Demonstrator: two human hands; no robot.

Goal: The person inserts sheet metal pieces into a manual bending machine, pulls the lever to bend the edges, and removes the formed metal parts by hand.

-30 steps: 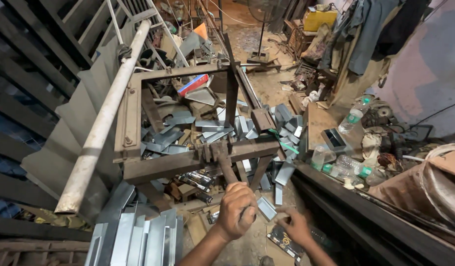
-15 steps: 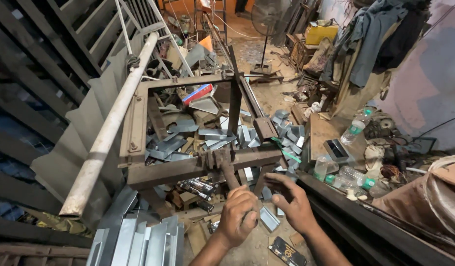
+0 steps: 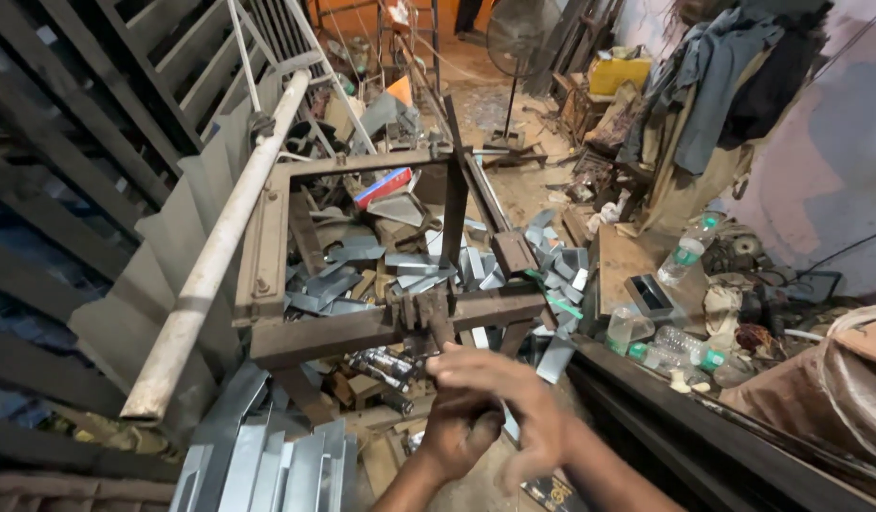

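Together both hands (image 3: 499, 417) meet just below the rusty frame (image 3: 362, 327).

Cut metal strips (image 3: 552, 261) litter the workshop floor (image 3: 514, 185).

Both hands meet low in the view, just below the rusty metal frame (image 3: 381, 322). The left hand (image 3: 461, 431) is curled into a loose fist, and the right hand (image 3: 514, 398) lies over it with its fingers (image 3: 466, 365) spread towards the frame's front bar. Whether either holds anything cannot be told. Beyond the hands, inside and behind the frame, lie scattered grey sheet-metal offcuts (image 3: 400, 265). To their left a long pale pipe (image 3: 220, 256) slants away; to their right stand plastic bottles (image 3: 680, 346).
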